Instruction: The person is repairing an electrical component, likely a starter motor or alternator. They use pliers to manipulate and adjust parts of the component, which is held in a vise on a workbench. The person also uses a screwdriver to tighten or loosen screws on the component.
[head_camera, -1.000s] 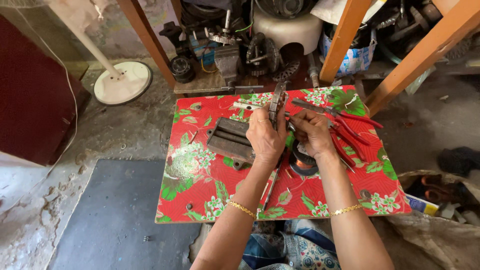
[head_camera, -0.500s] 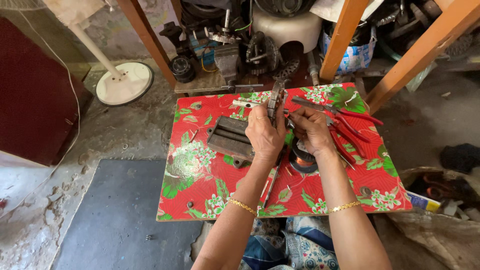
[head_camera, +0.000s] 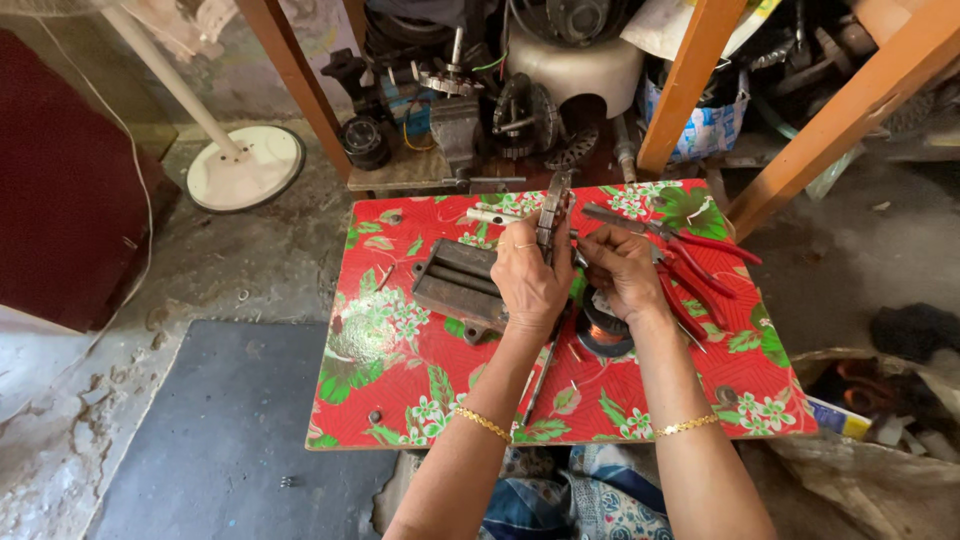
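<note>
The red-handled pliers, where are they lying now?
In the head view the red-handled pliers lie on the right side of the red floral table, just right of the right hand and near the orange wooden post.

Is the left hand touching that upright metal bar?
Touching. The head view shows the left hand wrapped around the metal bar, fingers closed on it.

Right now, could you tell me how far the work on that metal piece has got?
Done: the dark cover plate lies apart on the table. In hand: the left hand grips the upright metal piece while the right hand works beside it. Left: the pliers and copper coil lie unused.
</note>
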